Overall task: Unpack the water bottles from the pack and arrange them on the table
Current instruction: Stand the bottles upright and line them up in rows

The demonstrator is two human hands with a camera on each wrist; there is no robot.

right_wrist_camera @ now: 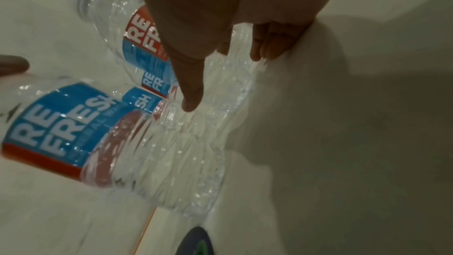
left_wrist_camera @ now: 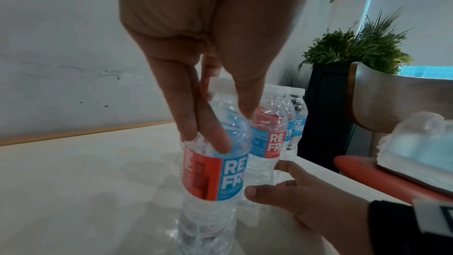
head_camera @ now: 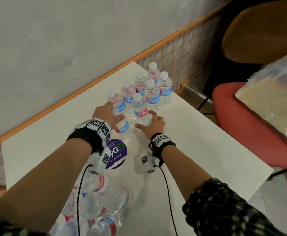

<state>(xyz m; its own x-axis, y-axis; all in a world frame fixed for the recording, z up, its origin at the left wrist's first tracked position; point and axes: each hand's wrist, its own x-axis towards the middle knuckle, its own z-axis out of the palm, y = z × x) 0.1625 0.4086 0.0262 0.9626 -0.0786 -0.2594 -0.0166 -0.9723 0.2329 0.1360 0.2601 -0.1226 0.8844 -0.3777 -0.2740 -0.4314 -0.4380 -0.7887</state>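
Several small clear water bottles [head_camera: 152, 90] with red and blue labels stand grouped at the far right corner of the white table [head_camera: 198, 150]. My left hand [head_camera: 111, 114] pinches the shoulder of one upright bottle [left_wrist_camera: 215, 174] on the near left of the group, fingers on one side, thumb on the other. My right hand [head_camera: 147, 120] curls round the ribbed lower part of the neighbouring upright bottle [head_camera: 140, 110], thumb [right_wrist_camera: 193, 94] across its front. The wrapped pack [head_camera: 96, 201] with more bottles lying in it sits at the near table edge, partly behind my left forearm.
A round purple sticker [head_camera: 116, 154] lies on the table between my wrists. A wall with an orange trim runs along the table's left side. Right of the table stands a red chair [head_camera: 241, 120] carrying a plastic bag [head_camera: 275, 99].
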